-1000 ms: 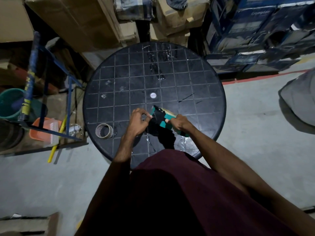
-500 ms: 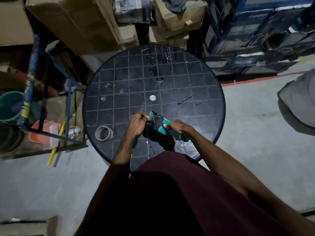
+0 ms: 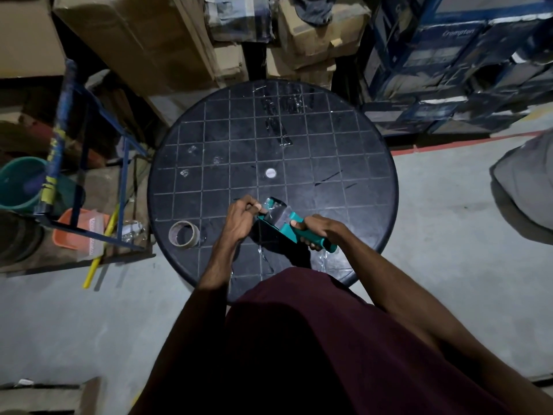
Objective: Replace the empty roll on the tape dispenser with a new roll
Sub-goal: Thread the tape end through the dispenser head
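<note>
a dim storeroom, cardboard boxes [image 3: 143,40] and blue cartons [image 3: 449,55] stacked behind a round black tabletop [image 3: 344,145] scored in squares. my right hand [image 3: 320,232] is clenched round the teal handle of the tape dispenser [image 3: 296,229], held just above the tabletop's near side. my left hand [image 3: 239,217] pinches the clear tape [image 3: 273,209] at the dispenser's front end, grip closed on the film.

what could go wrong, as i judge it — the clear film may fold back and stick to itself or to my fingers, and then the end is lost. if i pull crooked it could miss the front edge and bunch up. the cutting teeth sit somewhere near my left fingertips, though i cannot make them out.

the cardboard roll [image 3: 183,234] lies flat on the tabletop to my left, well apart from the dispenser; whether any tape is left on it i cannot tell.

containers — a green bucket [image 3: 21,181] on the floor at far left, contents hidden, and an orange tray [image 3: 80,232] under the blue frame [image 3: 86,163], contents unclear.
</note>
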